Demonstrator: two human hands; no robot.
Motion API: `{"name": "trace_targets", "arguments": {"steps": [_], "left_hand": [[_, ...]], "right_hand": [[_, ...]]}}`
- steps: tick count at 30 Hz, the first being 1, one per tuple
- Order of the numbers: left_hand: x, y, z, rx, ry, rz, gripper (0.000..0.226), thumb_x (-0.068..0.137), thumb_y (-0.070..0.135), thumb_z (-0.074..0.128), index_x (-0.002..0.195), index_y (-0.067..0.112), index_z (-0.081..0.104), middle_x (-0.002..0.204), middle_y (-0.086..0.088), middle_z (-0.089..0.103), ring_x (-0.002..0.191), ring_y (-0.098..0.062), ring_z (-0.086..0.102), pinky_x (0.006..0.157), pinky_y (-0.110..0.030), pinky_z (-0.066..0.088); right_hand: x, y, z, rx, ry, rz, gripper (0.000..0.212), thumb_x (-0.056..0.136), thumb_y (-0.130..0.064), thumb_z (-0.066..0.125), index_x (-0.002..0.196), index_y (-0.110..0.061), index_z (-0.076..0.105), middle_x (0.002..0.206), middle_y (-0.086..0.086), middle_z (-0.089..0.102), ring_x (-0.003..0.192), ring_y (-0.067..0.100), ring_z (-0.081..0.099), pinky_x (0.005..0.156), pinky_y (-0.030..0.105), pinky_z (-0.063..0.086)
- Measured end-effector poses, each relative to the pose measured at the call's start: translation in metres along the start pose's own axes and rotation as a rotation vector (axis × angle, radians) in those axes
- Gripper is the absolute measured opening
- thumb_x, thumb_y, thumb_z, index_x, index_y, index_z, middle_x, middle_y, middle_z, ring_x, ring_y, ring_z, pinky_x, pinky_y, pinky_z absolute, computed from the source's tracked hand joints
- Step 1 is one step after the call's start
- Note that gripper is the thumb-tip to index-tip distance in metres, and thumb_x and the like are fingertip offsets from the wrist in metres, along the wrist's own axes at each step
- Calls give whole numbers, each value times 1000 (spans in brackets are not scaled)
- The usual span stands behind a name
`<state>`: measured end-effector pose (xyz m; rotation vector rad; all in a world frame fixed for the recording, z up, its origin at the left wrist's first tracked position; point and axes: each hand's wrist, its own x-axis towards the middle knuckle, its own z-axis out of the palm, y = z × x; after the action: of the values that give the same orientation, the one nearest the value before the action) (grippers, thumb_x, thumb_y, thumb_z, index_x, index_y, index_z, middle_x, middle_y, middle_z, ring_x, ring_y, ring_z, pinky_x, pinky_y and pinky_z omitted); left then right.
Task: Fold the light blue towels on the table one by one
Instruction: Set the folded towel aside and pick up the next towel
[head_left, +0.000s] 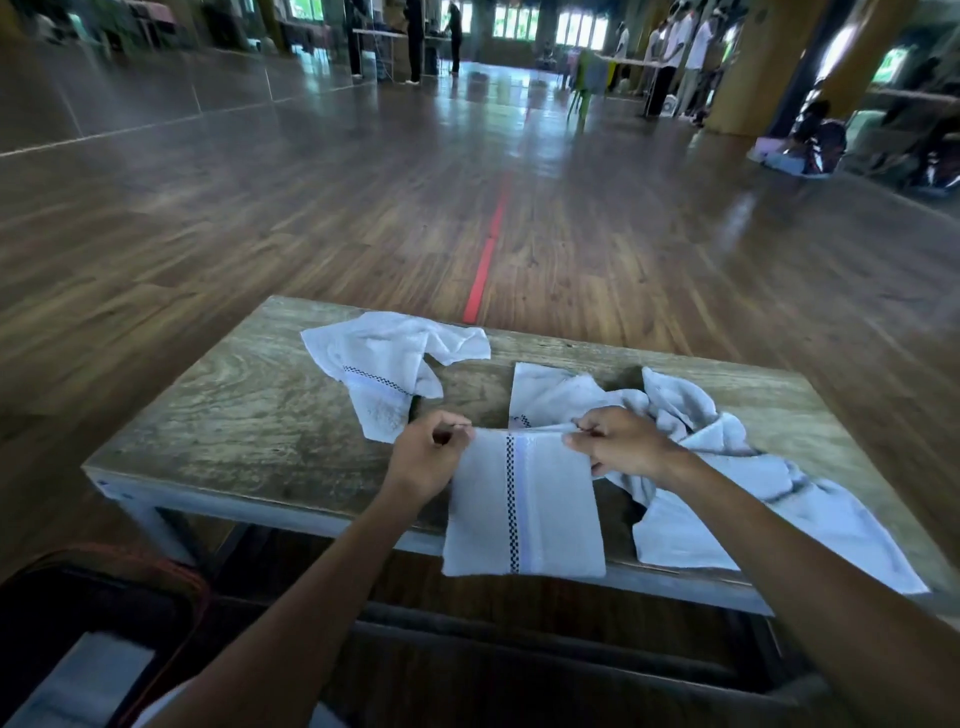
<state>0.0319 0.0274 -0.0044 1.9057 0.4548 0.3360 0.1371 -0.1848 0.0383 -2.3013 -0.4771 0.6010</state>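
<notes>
1. Left hand and right hand each pinch a top corner of the folded towel, at 6 o'clock on the table.
2. It looks soft, light and limp; corners seem the best hold.

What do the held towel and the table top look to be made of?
The held towel looks like matte terry cotton: nubby pile, woven black checkered stripe. The table top seems wood or wood-look laminate, dull finish, swirling grain. Its frame looks like grey painted metal, uncertain.
</notes>
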Motion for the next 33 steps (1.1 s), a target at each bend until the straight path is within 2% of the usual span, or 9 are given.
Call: {"name": "trace_targets", "arguments": {"steps": [4,6,9,13,17,21,24,29,33], "left_hand": [[16,-3,13,83,44,42,10,87,22,65,93,15,70,87,7,66,84,-6,59,76,-18,43],[22,-5,19,130,32,38,9,87,22,64,90,15,69,82,10,64,81,-4,58,74,-17,45],[26,-6,24,198,22,21,11,88,26,60,91,17,67,77,13,61,81,-7,57,64,-15,42],[26,-9,26,149,106,-24,30,89,34,61,110,12,61,95,0,66,92,-15,60,82,-29,48],[13,-6,18,74,168,-82,29,90,32,60,108,10,59,85,2,64,87,-15,61,75,-24,44],[-14,-7,11,104,188,-147,27,92,32,55,103,8,62,98,-6,66,92,-20,60,79,-27,44],[-36,-15,5,117,120,-255,27,94,29,50,106,7,61,102,-9,64,97,-24,59,82,-31,45],[-81,-40,0,-80,-39,-335,18,97,23,48,99,16,64,71,-3,60,58,-12,54,49,-22,43],[-104,-59,6,-194,-72,-250,18,95,22,53,109,21,65,52,8,55,46,-6,51,49,-27,44]], "right_hand": [[8,13,9,-250,149,-33,36,91,-31,55,64,-14,39,59,-3,39,58,12,41,56,28,34],[14,19,13,-303,147,-20,37,92,-33,51,61,-27,32,59,-10,39,60,10,44,60,29,36],[20,25,20,-446,188,31,22,94,-39,45,76,-25,47,78,-3,55,82,20,56,70,34,44],[17,22,28,-558,482,-22,35,95,-38,45,112,-8,55,115,12,56,111,30,51,83,39,43],[-8,9,50,-601,703,-296,33,93,-33,39,109,-12,60,104,9,60,100,31,55,84,43,41],[-24,9,85,-757,489,-348,67,92,-62,19,124,-16,56,124,9,58,118,30,51,95,43,42],[-21,15,91,-772,166,-219,102,68,-83,-11,150,-27,13,159,9,7,147,25,3,118,44,7],[-9,15,85,-807,71,-135,102,65,-86,-4,150,-31,-8,159,5,-14,145,24,-16,117,43,-8],[-7,4,86,-742,115,-161,93,72,-84,9,150,-33,1,159,6,-6,146,24,-14,117,46,-10]]}}
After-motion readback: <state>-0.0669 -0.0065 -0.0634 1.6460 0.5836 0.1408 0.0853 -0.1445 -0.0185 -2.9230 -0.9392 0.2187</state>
